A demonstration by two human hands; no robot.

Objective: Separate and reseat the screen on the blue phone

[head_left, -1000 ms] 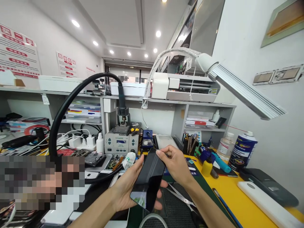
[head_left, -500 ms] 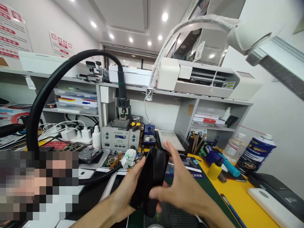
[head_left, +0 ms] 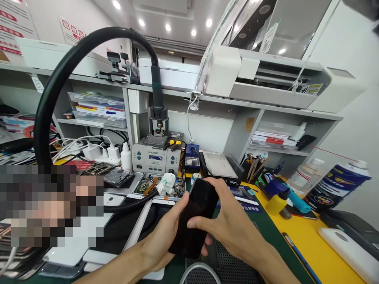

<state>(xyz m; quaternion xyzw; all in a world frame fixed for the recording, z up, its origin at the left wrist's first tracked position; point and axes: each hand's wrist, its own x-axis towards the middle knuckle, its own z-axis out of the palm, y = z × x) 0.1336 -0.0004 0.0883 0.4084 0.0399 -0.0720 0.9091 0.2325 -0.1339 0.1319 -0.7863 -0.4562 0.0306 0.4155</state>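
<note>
A black smartphone (head_left: 197, 219), its screen dark, is held tilted above the green work mat (head_left: 251, 217). My left hand (head_left: 168, 225) wraps round its left side, with the thumb along the edge and fingertips showing past the right side. My right hand (head_left: 223, 213) grips the phone's upper right edge with its fingers, while its thumb lies over the screen. Beneath the phone is a dark perforated surface (head_left: 233, 260), with a round grey-rimmed object (head_left: 199, 274) in front.
Phones and tablets, including a white-framed one (head_left: 139, 223), crowd the left. A thick black hose (head_left: 43, 118) arches over to a hot-air station (head_left: 154, 157). Further right are a yellow bottle (head_left: 276, 203), a blue spray can (head_left: 336, 187) and a blue brush (head_left: 302, 256). A blurred patch hides the lower left.
My right hand has come in from beside the phone and now holds its upper edge. The head view has tipped downward. My left hand keeps its hold.
</note>
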